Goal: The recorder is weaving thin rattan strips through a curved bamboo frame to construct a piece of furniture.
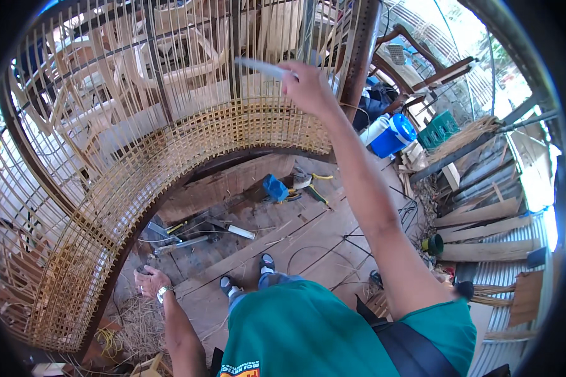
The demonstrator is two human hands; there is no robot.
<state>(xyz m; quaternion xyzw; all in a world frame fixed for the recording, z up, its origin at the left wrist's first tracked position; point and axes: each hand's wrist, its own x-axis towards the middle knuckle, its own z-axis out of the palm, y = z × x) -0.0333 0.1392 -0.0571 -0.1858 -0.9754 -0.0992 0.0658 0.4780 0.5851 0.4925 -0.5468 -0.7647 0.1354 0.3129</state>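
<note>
Right hand (305, 85), raised and closed on a pale cane strip (261, 67) pointing left across the woven frame (188, 147); left hand (149, 281) rests low, loosely open.

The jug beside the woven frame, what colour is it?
Blue body with a white top end, lying on the floor; seen in the head view.

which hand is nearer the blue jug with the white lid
Right. The right hand is raised by the woven cane panel, left of the blue jug. The left hand is far lower, on the frame's lower edge.
</note>
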